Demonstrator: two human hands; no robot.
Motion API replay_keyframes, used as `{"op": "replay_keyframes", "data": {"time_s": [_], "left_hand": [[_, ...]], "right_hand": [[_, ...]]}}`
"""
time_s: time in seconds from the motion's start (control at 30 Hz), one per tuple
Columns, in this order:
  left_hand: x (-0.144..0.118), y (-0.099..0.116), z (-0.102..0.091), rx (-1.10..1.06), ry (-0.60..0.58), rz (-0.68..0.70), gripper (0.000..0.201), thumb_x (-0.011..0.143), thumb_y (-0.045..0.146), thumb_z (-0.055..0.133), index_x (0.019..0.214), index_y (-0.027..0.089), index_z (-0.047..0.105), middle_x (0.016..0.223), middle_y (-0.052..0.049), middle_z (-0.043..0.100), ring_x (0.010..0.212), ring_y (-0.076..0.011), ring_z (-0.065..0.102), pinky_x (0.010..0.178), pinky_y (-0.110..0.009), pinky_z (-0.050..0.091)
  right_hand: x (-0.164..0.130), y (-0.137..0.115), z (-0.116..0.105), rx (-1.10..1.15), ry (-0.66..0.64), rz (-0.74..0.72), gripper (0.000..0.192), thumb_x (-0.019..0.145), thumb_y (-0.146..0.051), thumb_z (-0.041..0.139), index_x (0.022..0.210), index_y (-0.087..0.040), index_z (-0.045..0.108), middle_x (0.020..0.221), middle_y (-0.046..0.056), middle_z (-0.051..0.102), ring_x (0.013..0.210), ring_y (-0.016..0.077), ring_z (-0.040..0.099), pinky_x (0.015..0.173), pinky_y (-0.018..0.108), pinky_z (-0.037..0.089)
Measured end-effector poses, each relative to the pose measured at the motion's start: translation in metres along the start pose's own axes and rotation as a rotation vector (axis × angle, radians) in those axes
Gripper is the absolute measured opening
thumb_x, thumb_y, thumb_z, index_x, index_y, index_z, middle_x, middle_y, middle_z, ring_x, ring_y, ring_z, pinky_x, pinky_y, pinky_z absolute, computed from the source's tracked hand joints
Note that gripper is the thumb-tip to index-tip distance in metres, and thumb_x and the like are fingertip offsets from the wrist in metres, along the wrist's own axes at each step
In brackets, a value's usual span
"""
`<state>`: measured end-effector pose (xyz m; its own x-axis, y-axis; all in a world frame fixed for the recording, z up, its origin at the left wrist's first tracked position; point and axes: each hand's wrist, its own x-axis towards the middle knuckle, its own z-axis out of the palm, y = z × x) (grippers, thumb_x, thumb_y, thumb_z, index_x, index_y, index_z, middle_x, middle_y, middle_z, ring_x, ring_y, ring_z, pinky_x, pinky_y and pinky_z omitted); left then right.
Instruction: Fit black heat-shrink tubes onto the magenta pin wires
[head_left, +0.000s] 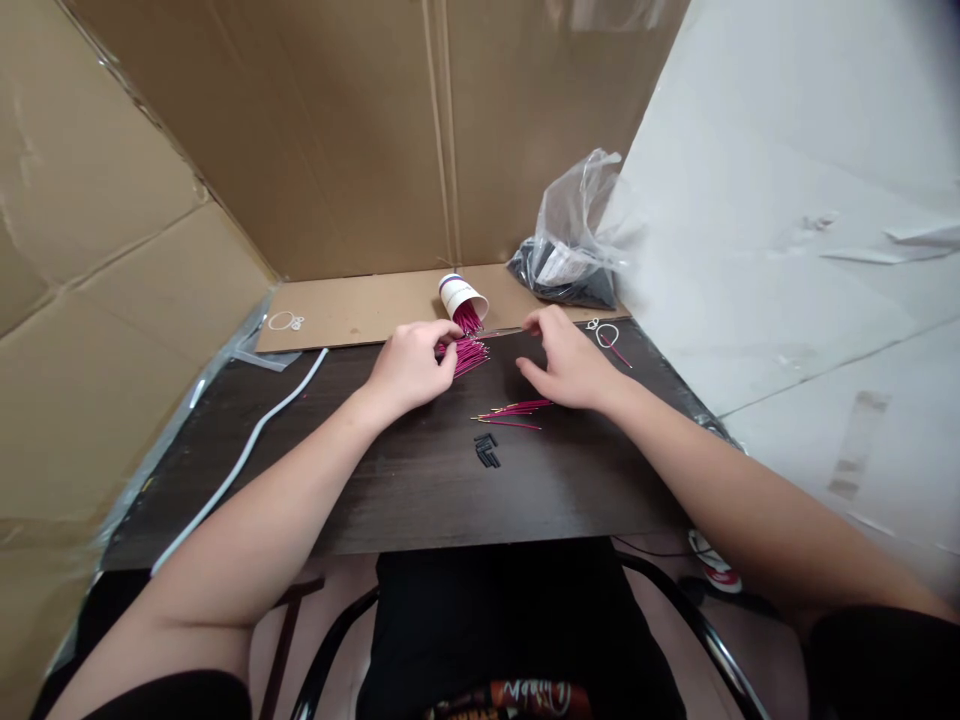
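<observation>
A bundle of thin pink wires (469,357) with pale metal tips lies towards the back of the dark table. My left hand (415,366) is curled round the bundle's left end, thumb and forefinger on either side of it. Just behind, a white paper cup (457,293) is tipped over, with more pink wires spilling from its mouth. My right hand (564,360) hovers to the right of the bundle, thumb and forefinger apart. Below it, several loose pink wires (517,408) lie fanned out. Nearer to me are several short black sleeves (487,450) in a small pile.
A clear plastic bag of dark pieces (574,270) stands on a cardboard strip (345,305) at the back. White rubber bands (283,321) lie to the left, another band (607,335) beside a single wire to the right. A pale tube (251,440) runs along the left. Cardboard walls enclose the table.
</observation>
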<state>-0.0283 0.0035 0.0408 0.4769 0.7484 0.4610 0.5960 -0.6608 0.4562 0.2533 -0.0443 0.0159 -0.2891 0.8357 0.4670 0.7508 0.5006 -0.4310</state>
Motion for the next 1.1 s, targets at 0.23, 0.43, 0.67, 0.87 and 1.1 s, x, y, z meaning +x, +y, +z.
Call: {"op": "replay_keyframes", "data": {"time_s": [0.23, 0.43, 0.67, 0.87, 1.1], "left_hand": [[-0.001, -0.009, 0.0, 0.301, -0.107, 0.027, 0.029, 0.092, 0.022, 0.067, 0.112, 0.018, 0.087, 0.085, -0.014, 0.077, 0.073, -0.0259, 0.066, 0.081, -0.046, 0.059], [0.0, -0.005, -0.002, 0.329, -0.138, 0.029, 0.022, 0.092, 0.02, 0.065, 0.101, 0.017, 0.085, 0.089, -0.015, 0.076, 0.081, -0.0299, 0.067, 0.088, -0.05, 0.057], [0.0, -0.008, -0.004, 0.325, -0.134, 0.031, 0.01, 0.085, 0.018, 0.068, 0.087, 0.019, 0.078, 0.079, -0.012, 0.069, 0.081, -0.0303, 0.063, 0.094, -0.052, 0.055], [-0.006, 0.012, -0.003, 0.33, -0.098, 0.098, 0.02, 0.089, 0.019, 0.067, 0.105, 0.013, 0.077, 0.103, -0.018, 0.073, 0.092, -0.0319, 0.065, 0.086, -0.047, 0.055], [-0.014, 0.037, -0.004, -0.291, -0.438, 0.277, 0.009, 0.094, 0.027, 0.078, 0.1, 0.021, 0.078, 0.099, -0.008, 0.073, 0.088, -0.0229, 0.068, 0.083, -0.038, 0.057]], "right_hand": [[0.001, -0.009, -0.007, 0.12, -0.405, -0.17, 0.009, 0.099, -0.015, 0.065, 0.092, -0.02, 0.063, 0.095, 0.007, 0.067, 0.095, 0.0244, 0.059, 0.09, 0.039, 0.047], [0.001, -0.015, -0.012, 0.141, -0.528, -0.197, 0.009, 0.098, -0.01, 0.069, 0.093, -0.018, 0.068, 0.097, 0.007, 0.069, 0.096, 0.0241, 0.058, 0.091, 0.038, 0.045], [0.0, -0.015, -0.01, 0.079, -0.553, -0.203, 0.016, 0.1, -0.007, 0.062, 0.089, -0.018, 0.065, 0.097, 0.008, 0.069, 0.095, 0.0244, 0.057, 0.088, 0.039, 0.041], [-0.005, -0.02, -0.006, -0.077, -0.538, -0.19, 0.015, 0.105, -0.012, 0.058, 0.093, -0.018, 0.064, 0.101, 0.011, 0.069, 0.101, 0.0291, 0.057, 0.092, 0.043, 0.033], [-0.004, -0.023, -0.008, -0.125, -0.52, -0.202, 0.012, 0.106, -0.014, 0.059, 0.098, -0.016, 0.067, 0.105, 0.013, 0.071, 0.104, 0.0305, 0.058, 0.093, 0.044, 0.03]]}}
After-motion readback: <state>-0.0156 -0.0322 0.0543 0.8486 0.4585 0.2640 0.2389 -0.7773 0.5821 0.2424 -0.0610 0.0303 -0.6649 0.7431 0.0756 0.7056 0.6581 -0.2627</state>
